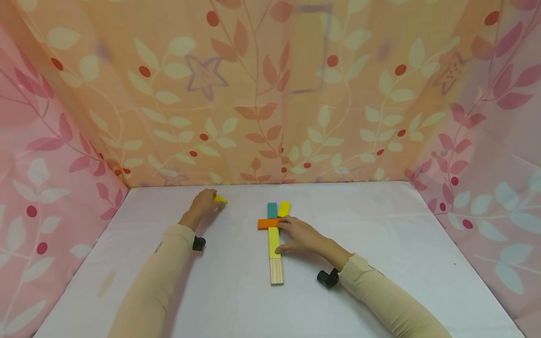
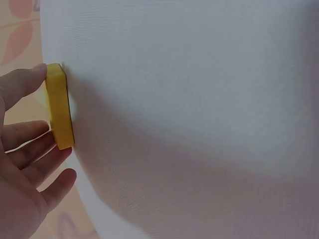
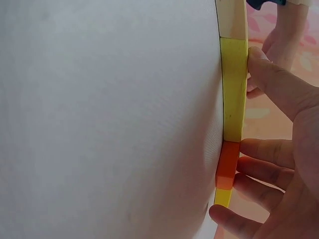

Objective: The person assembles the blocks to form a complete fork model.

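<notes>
Near the far left of the table, my left hand [image 1: 204,202] pinches a yellow block [image 1: 220,200] between thumb and fingers; the left wrist view shows the same yellow block [image 2: 59,107] by the cloth. My right hand [image 1: 302,235] rests on a row of flat wooden blocks at the middle. Its thumb touches the long light-yellow block [image 1: 274,241], and its fingers lie on the crosswise orange block [image 1: 266,224]. Beyond the orange one lie a teal block [image 1: 272,210] and a slanted yellow block [image 1: 284,209]. A plain wood block [image 1: 276,271] forms the near end.
White cloth [image 1: 236,300] covers the table. A flowered curtain [image 1: 262,94] rises along the back edge, with pink flowered cloth [image 1: 34,141] at the sides. Black wrist cameras are strapped under both sleeves.
</notes>
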